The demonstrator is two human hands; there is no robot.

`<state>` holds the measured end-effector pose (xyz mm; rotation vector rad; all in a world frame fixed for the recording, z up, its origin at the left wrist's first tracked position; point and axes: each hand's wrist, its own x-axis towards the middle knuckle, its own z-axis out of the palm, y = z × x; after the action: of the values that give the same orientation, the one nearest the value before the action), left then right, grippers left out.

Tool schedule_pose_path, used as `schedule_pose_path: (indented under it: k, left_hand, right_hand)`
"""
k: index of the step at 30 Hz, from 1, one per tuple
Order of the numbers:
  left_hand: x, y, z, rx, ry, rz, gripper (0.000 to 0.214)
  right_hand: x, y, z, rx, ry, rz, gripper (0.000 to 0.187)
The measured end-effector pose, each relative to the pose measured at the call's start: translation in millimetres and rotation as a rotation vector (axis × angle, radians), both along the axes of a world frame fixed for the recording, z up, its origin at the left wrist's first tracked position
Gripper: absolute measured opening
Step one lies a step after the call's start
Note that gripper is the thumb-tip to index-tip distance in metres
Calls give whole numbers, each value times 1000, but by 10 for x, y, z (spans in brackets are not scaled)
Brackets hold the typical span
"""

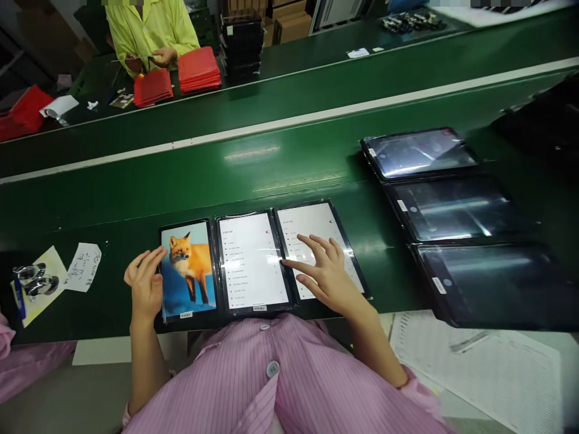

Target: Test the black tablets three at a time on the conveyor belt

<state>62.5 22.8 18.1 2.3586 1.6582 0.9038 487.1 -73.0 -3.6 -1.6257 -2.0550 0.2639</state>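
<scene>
Three tablets lie side by side at the bench's near edge. The left tablet [189, 289] displays a fox on a blue background. White list screens light up the middle tablet [246, 271] and the right tablet [312, 217]. My left hand [147, 277] is at the fox tablet's left edge, fingers stretched out and fingertips over its screen. Fingers spread, my right hand [328, 274] hovers over the right tablet. Its index fingertip reaches the border between the middle and right tablets; whether it touches glass I cannot tell. Neither hand holds anything.
Dark tablets [456, 208] in stacks or rows lie at the right. A handwritten note [84, 267] and yellow paper [49, 289] with a pen are at left. Printed sheets [497, 374] sit below the bench. Across the green bench, a person in yellow [154, 30] works near red packets [199, 69].
</scene>
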Motion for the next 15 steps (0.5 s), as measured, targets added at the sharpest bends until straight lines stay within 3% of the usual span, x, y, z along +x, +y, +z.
schedule_pose_path:
  k: [3,8,12,15]
  left_hand:
    - [280,-224,-38,-26,9,-8,47]
    - [808,-522,-203,-215,-60,-150,41]
    - [1024,-528,-255,-230,-42,-128,39]
    - [1062,-492,-259,-206,-19,-81,39]
  right_hand:
    - [61,-74,-8,-18,29,7,41]
    - [144,-151,-20,-21,47,97,54]
    - [262,-168,-48,-16,-45,6,42]
    - [466,-245,-25,77,-72,-78,44]
